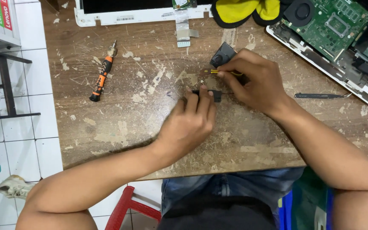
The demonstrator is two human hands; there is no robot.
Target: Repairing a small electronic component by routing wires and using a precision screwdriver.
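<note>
My left hand (189,123) presses its fingertips on a small black oblong part (213,94) lying on the worn wooden table (120,127). My right hand (255,81) pinches thin yellow wires (218,72) that run from a small black speaker module (222,55) just behind my fingers. The two hands sit close together at the table's middle. A fine wire seems to link the black part and the speaker, partly hidden by my fingers.
An orange-and-black screwdriver (102,74) lies at the left. Black tweezers (320,96) lie at the right. An opened laptop base with a green circuit board (341,25) sits at the top right, a white lid (120,17) and yellow cloth (243,10) at the back.
</note>
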